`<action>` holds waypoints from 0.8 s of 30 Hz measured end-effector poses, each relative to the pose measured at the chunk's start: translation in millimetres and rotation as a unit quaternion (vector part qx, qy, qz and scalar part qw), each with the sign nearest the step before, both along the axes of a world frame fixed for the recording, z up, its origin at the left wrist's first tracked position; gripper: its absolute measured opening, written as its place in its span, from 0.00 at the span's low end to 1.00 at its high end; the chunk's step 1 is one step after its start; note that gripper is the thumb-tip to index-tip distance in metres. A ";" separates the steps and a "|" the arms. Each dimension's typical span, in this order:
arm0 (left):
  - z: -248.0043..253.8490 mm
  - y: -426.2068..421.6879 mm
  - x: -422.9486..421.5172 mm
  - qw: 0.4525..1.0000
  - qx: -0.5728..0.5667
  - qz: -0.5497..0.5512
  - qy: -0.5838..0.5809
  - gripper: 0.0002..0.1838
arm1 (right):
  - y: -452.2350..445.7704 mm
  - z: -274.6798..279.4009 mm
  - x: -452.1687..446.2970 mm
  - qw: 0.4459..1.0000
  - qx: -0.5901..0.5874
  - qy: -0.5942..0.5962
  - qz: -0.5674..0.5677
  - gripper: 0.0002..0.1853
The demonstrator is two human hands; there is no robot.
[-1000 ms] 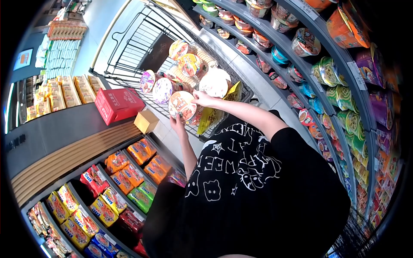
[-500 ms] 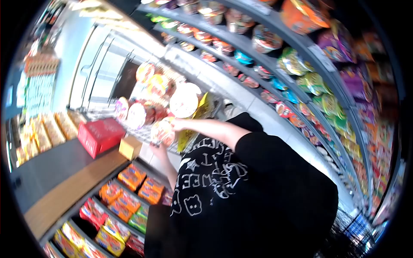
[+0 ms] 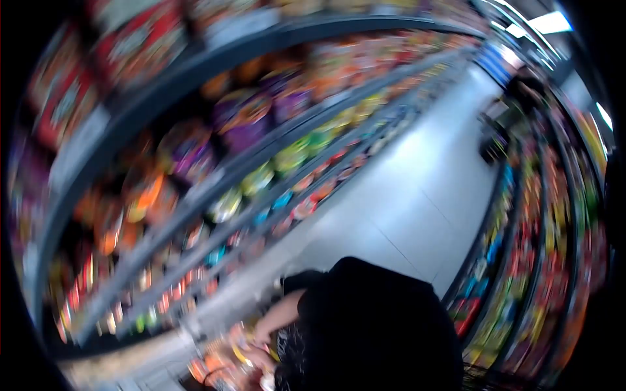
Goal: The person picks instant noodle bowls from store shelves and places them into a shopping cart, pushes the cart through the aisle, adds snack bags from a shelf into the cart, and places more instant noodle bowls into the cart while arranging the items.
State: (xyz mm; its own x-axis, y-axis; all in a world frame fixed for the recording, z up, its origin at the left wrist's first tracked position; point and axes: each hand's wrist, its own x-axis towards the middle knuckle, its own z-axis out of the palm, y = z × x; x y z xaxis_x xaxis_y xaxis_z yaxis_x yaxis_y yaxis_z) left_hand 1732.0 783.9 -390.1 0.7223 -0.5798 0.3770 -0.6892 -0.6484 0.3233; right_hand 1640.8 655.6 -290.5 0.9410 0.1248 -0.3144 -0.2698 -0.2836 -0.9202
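At the bottom of the head view, my right hand reaches down from a black sleeve toward orange and red packages. My left hand is just below it, close to the same packages. Both hands are smeared by motion, and their fingers cannot be made out. A yellow-edged round thing lies right beside the hands; whether either hand grips it is unclear. My black shirt hides part of the area to the right of the hands.
Long shelves of cup and bowl noodles curve along the left. Another shelf row with colourful packets runs along the right. A pale tiled aisle lies between them, with a person in dark clothes at its far end.
The view has swung sharply right, from the cart and noodle packs to the aisle. My hands, earlier around a noodle cup over the cart, now appear low in the view and blurred.
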 end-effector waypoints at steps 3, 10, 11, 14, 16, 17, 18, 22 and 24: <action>0.3 -62.8 -36.2 0.998 0.044 -0.041 0.017 0.31 | -33.7 9.2 -30.7 0.996 -0.047 0.039 -0.058 0.22; 4.0 -104.2 -74.6 0.987 0.084 -0.131 0.044 0.30 | -41.2 15.1 -74.7 0.984 -0.086 0.089 -0.125 0.19; 4.8 -105.2 -77.2 0.986 0.093 -0.132 0.048 0.30 | -42.6 15.5 -77.1 0.983 -0.090 0.095 -0.129 0.19; 5.8 -104.0 -82.3 0.983 0.122 -0.122 0.058 0.29 | -42.2 15.7 -81.2 0.981 -0.102 0.104 -0.129 0.18; 5.6 -98.0 -82.9 0.981 0.145 -0.107 0.066 0.28 | -45.1 15.1 -82.3 0.980 -0.108 0.109 -0.125 0.17; 5.3 -91.6 -81.7 0.981 0.158 -0.091 0.071 0.28 | -43.6 16.4 -83.0 0.980 -0.111 0.111 -0.122 0.17; 5.2 -82.9 -81.7 0.980 0.169 -0.064 0.079 0.28 | -44.7 16.3 -82.7 0.980 -0.118 0.114 -0.110 0.17; 6.8 -52.4 -86.3 0.968 0.185 0.078 0.147 0.27 | -41.1 13.7 -60.4 0.975 -0.181 0.131 -0.011 0.16; 9.7 -41.5 -91.1 0.951 0.199 0.140 0.191 0.27 | -37.3 -16.5 -51.6 0.976 -0.216 0.035 0.006 0.13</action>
